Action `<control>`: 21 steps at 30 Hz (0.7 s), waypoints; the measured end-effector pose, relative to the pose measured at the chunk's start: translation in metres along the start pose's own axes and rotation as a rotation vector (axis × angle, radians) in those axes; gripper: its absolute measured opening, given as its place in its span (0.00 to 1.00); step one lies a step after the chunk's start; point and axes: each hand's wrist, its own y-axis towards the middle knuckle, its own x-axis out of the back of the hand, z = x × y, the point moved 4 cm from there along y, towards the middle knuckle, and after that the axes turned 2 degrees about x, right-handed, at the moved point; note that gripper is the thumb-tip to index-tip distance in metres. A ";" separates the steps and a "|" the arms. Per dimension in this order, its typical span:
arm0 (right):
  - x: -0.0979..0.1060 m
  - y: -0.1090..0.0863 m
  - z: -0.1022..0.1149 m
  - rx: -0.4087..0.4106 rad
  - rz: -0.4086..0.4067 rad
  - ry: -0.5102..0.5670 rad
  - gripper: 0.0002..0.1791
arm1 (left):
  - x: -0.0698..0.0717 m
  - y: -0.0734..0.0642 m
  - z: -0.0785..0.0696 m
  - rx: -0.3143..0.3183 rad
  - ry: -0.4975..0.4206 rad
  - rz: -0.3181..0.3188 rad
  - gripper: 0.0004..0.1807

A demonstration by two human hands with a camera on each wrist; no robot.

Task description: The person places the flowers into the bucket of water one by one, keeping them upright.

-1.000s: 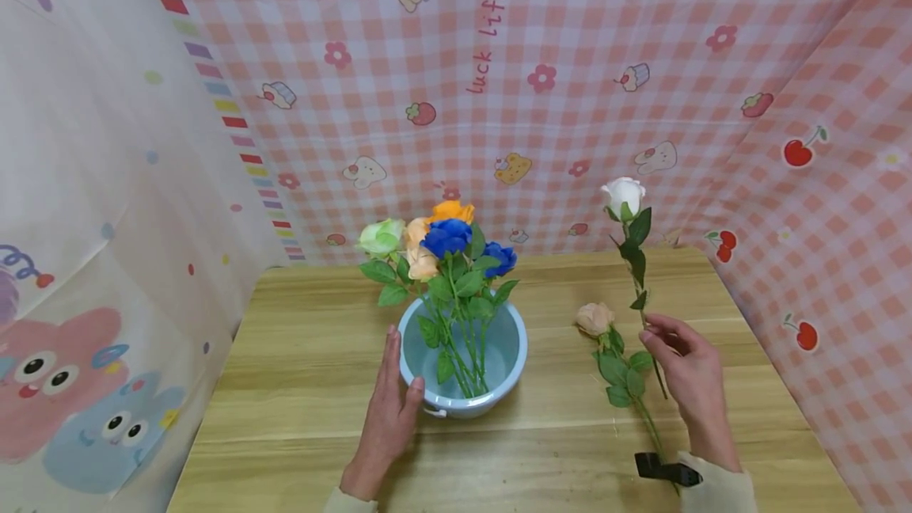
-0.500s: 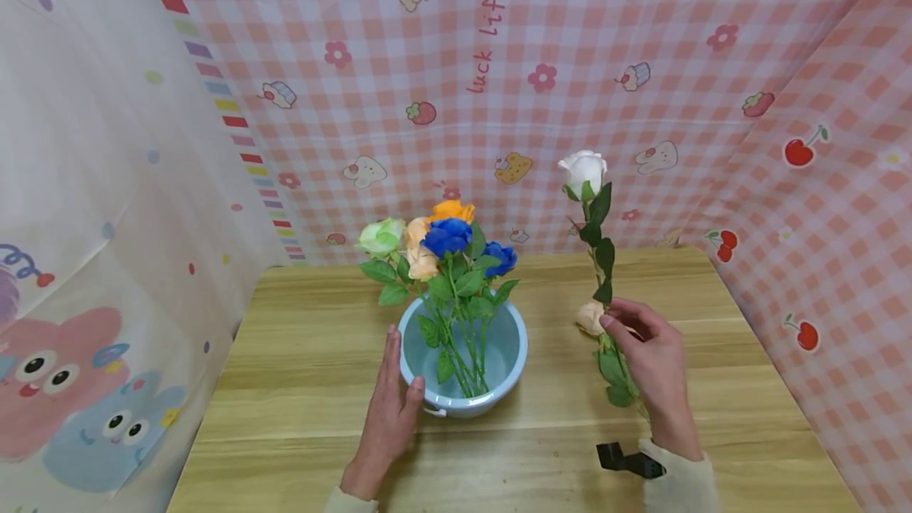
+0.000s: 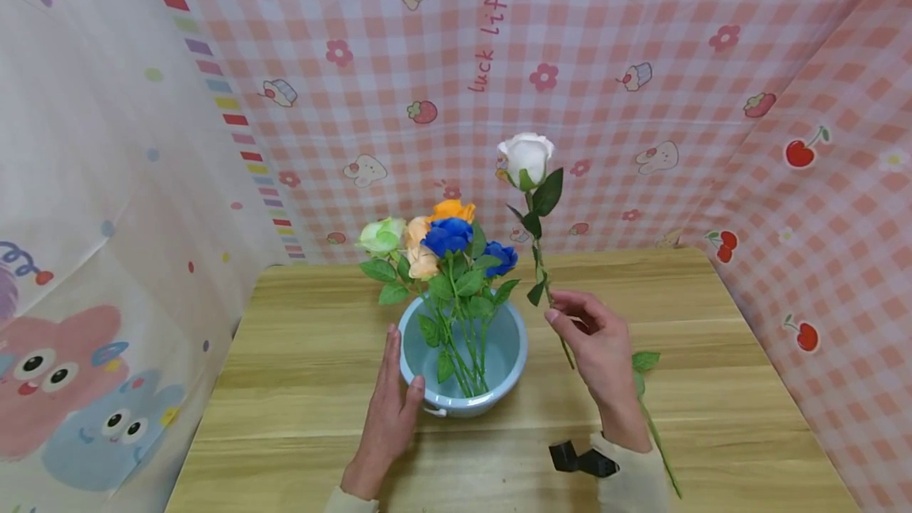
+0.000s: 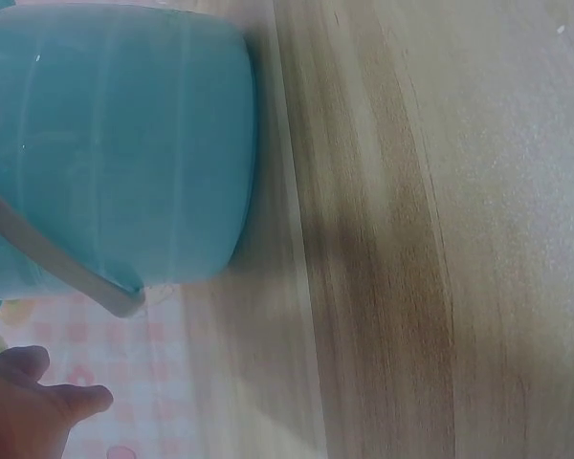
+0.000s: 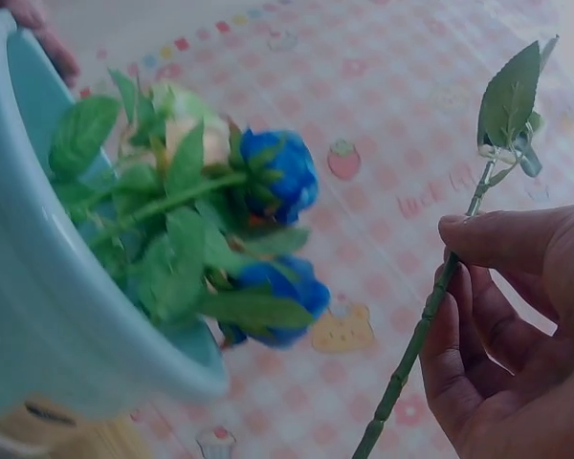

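A white rose [image 3: 527, 160] stands nearly upright in my right hand [image 3: 597, 345], its stem pinched between thumb and fingers just right of the bucket. In the right wrist view the green stem [image 5: 407, 359] runs down past my fingertips. The light blue bucket [image 3: 522, 355] holds several roses: blue [image 3: 447, 237], orange [image 3: 456, 210], peach [image 3: 422, 256] and pale green [image 3: 381, 236]. My left hand [image 3: 388, 406] rests along the bucket's left side with straight fingers. In the left wrist view the bucket's wall [image 4: 124, 143] and its handle [image 4: 57, 258] show beside my fingers.
Another rose lies on the wooden table [image 3: 313, 386] at the right; its lower stem [image 3: 659, 442] and a leaf show, and my right hand covers its bloom. A black strap piece [image 3: 580, 461] sits at my right cuff. A pink checked cloth [image 3: 598, 30] hangs behind the table.
My right hand has carried the white rose leftward, from over the right side of the table to close beside the bucket. The left hand and the bucket have stayed put.
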 end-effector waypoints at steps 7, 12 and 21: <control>-0.034 -0.004 0.005 0.006 0.072 0.078 0.13 | 0.000 -0.001 -0.001 -0.001 -0.012 0.005 0.43; -0.058 -0.008 0.005 0.000 0.138 0.090 0.12 | 0.000 0.000 -0.001 -0.004 -0.010 0.007 0.43; -0.094 -0.007 0.011 0.010 0.189 0.078 0.11 | 0.001 0.000 -0.001 0.010 -0.018 0.003 0.43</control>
